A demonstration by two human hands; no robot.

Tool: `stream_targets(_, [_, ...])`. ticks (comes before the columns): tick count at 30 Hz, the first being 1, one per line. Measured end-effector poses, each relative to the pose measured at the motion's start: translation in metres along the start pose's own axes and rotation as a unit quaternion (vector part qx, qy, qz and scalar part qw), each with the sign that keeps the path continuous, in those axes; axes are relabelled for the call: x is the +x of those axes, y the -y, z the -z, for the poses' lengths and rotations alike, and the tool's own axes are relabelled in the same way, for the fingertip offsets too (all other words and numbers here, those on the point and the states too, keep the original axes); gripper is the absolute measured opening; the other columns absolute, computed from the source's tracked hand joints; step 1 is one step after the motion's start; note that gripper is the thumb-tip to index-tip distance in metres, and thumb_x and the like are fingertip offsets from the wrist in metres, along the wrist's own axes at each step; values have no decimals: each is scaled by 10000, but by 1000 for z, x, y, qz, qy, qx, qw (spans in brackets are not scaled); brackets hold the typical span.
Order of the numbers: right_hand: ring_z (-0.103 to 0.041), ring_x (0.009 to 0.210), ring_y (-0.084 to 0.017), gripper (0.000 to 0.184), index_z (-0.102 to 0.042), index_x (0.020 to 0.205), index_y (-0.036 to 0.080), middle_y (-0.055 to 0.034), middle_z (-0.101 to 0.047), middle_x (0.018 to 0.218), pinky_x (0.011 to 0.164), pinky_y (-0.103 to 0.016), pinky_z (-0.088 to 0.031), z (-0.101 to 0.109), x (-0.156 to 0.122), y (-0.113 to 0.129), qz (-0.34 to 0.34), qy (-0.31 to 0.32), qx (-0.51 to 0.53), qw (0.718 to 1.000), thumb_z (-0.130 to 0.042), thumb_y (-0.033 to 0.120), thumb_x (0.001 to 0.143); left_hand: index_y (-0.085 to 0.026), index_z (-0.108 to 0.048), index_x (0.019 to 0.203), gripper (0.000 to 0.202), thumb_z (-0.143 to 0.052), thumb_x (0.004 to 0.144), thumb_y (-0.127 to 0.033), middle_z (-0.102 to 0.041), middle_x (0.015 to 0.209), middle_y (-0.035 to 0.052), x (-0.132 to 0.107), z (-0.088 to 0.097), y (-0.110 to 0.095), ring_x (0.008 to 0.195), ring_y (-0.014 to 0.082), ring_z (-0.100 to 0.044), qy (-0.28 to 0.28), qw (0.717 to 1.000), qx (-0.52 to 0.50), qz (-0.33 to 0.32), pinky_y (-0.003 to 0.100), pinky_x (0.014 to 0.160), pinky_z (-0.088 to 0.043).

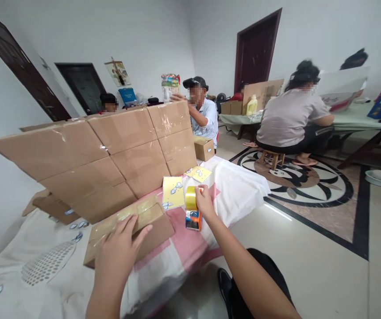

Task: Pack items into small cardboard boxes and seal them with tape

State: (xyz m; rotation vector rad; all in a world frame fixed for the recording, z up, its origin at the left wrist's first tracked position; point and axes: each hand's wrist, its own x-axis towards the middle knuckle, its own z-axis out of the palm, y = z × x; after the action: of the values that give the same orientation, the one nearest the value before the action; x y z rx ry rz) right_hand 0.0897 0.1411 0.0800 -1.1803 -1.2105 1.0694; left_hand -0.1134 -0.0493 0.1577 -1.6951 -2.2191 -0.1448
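Observation:
My left hand (122, 241) rests with spread fingers on top of a closed cardboard box (157, 226), whose upper seam is covered with clear tape. To the right, my right hand (204, 201) is closed around a roll of yellowish packing tape (190, 198). Just below that roll, a small blue and orange package (193, 220) lies on the cloth; whether it touches the roll I cannot tell. Behind them are a yellow printed card (173, 192) and a second yellow card (199, 173).
A wall of stacked cardboard boxes (124, 155) stands along the far side of the cloth-covered table (240, 181). A smaller box (204, 148) sits at its right end. A person (206, 110) is behind the stack; another person (290, 117) sits on a stool at right.

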Motion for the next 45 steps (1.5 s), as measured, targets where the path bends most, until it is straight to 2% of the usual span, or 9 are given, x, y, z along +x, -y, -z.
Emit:
stream_targets(5, [-672, 861, -232, 702, -378, 1202, 221, -43, -646, 980, 732, -351, -539, -10, -4, 6, -28, 105, 6, 994, -795, 392, 663, -128, -576, 1357, 561, -428, 979, -515, -568, 1440, 113, -4, 2, -1, 1216, 355, -595, -5, 1000, -5, -1, 467, 980, -476])
stream_targets(13, [-694, 643, -203, 740, -250, 1409, 291, 22, -674, 798, 630, -370, -573, 1, -2, 17, -85, 279, 281, 914, -632, 266, 776, -137, -554, 1379, 547, -452, 968, -482, -528, 1477, 123, -8, -4, 6, 1368, 363, -471, 3, 998, -69, -3, 526, 1052, -432])
stream_targets(18, [-670, 602, -221, 763, -297, 1436, 275, 27, -656, 740, 612, -378, -557, 15, -15, 46, -66, 318, 322, 889, -622, 264, 746, -215, -629, 1289, 498, -462, 946, -535, -545, 1464, 111, -9, 2, 2, 1430, 396, -381, -47, 983, -174, 10, 618, 1121, -323])
stream_targets(22, [-653, 613, -218, 670, -375, 1431, 260, -4, -659, 780, 604, -350, -526, 30, -41, 94, -61, 406, 296, 863, -595, 333, 803, -246, -605, 1306, 503, -541, 912, -552, -597, 1412, 96, -11, 20, -24, 1409, 317, -439, -163, 925, -343, -23, 520, 1177, -315])
stream_targets(28, [-651, 825, -183, 538, -481, 1393, 258, -45, -670, 1025, 796, -318, -489, 35, -93, 149, 11, 501, 258, 826, -618, 438, 905, -289, -145, 1597, 946, -673, 848, -524, -274, 1636, 117, -17, 35, -55, 1473, 329, -332, -41, 813, -578, -63, 501, 1173, -353])
stream_targets(33, [-677, 821, -228, 719, -280, 1531, 267, -34, -688, 848, 830, -383, -484, 29, -112, 158, 20, 544, 232, 806, -572, 537, 932, -316, -189, 1592, 932, -707, 832, -470, -224, 1656, 82, -18, 36, -49, 1507, 332, -246, -17, 760, -644, -81, 472, 1201, -320])
stream_targets(39, [-698, 894, -225, 924, -85, 1583, 297, -43, -710, 935, 859, -386, -496, 25, -117, 157, 22, 549, 192, 813, -687, 406, 890, -307, -46, 1609, 1167, -748, 730, -618, -262, 1638, 111, -20, 33, -57, 1493, 339, -280, 17, 646, -761, -54, 437, 1140, -418])
stream_targets(42, [-700, 914, -212, 964, -30, 1587, 293, -55, -711, 973, 834, -361, -503, 24, -114, 151, 32, 558, 199, 805, -694, 362, 892, -325, -40, 1606, 1173, -756, 725, -620, -214, 1656, 93, -19, 30, -61, 1485, 326, -305, 16, 630, -775, -47, 415, 1127, -434])
stream_targets(45, [-695, 888, -197, 975, -24, 1591, 278, -43, -707, 943, 821, -347, -506, 25, -111, 148, 33, 552, 215, 805, -697, 334, 888, -343, -76, 1602, 1112, -760, 754, -564, -158, 1673, 68, -16, 28, -62, 1506, 323, -245, 12, 652, -757, -53, 409, 1142, -416])
